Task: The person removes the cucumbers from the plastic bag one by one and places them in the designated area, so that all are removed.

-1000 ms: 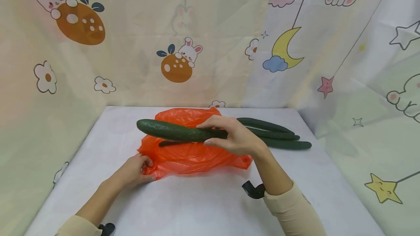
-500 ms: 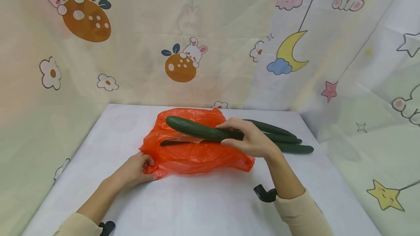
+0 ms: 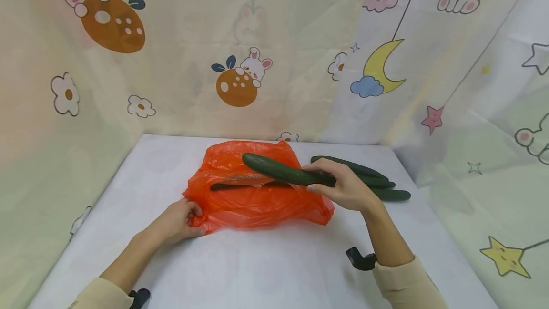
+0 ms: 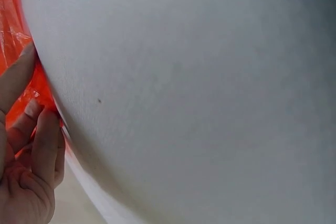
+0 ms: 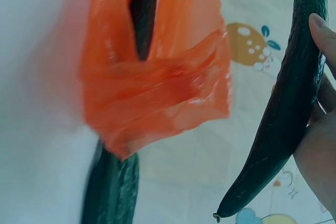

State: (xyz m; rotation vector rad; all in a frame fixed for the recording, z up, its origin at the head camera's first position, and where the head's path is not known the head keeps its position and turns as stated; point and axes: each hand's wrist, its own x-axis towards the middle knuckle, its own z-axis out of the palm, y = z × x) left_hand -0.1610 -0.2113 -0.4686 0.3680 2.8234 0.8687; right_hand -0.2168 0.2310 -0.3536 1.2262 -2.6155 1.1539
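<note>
An orange-red plastic bag (image 3: 253, 209) lies on the white table, its mouth partly parted. Through the slit shows a dark cucumber (image 5: 144, 19) inside, mostly covered by the film. My left hand (image 3: 177, 223) pinches the bag's near left corner between thumb and fingers, which the left wrist view also shows. Above the bag's right part, my right hand (image 3: 345, 187) grips another long green cucumber (image 3: 283, 171), its free end pointing left and slightly raised. In the right wrist view this held cucumber (image 5: 281, 114) is apart from the bag.
Three cucumbers (image 3: 388, 195) lie side by side on the table, right of the bag and partly behind my right hand. A printed cloth (image 3: 180, 61) hangs behind the white table (image 3: 266, 271) and along its sides.
My right hand has moved right with the cucumber, from over the bag's left and middle to its right part. The bag's slit shows more. My left hand keeps its place on the corner.
</note>
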